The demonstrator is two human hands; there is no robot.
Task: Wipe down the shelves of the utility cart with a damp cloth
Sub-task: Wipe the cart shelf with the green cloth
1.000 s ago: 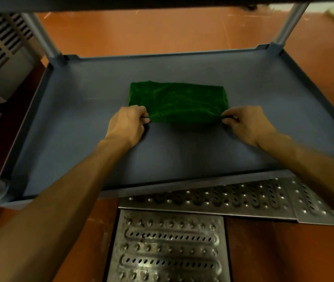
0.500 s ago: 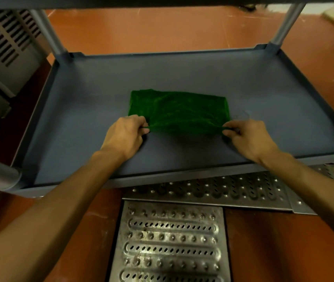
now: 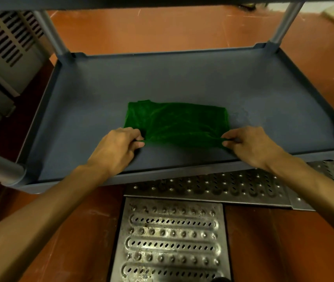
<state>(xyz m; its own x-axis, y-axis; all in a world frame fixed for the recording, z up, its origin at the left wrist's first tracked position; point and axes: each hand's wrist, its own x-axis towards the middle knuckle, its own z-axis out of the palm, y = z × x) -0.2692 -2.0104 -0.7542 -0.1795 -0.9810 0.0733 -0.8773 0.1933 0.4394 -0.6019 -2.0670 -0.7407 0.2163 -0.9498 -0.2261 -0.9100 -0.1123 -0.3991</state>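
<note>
Item: green cloth [image 3: 176, 123], folded to a flat oblong, lying at the middle of the frame on the cart's lower shelf [image 3: 182, 78], nearer the front rim than the back wall.
Shelf: dark grey-blue tray with a raised lip; grey posts [image 3: 52, 31] rise from its far corners at upper left and upper right.
Left hand: left hand [image 3: 117, 151] pinches the cloth's near-left corner, thumb against curled fingers.
Right hand: right hand [image 3: 251, 145] pinches the near-right corner in the same manner.
Reason for hold: judged, a two-corner grip keeps the front edge taut and the cloth spread wide, so one pass covers a broad band of the shelf.
Reason for placing: judged, the cloth lies flat against the surface so that its whole face wipes, not a bunched lump.
Step in hand: judged, a drag along the lower shelf, or a straightening before one.
Surroundings: red-brown floor [image 3: 162, 27]; perforated metal drain grate [image 3: 170, 241] at lower centre; louvred panel [image 3: 5, 37] at upper left.
Cut off: the shelf above shows only as a dark band [image 3: 162, 2] along the top edge; the near-right corner of the lower shelf runs out of frame.
Hard to make out: whether the cloth is damp; the fingertips tucked under its edge; a small red object at the upper right corner.
</note>
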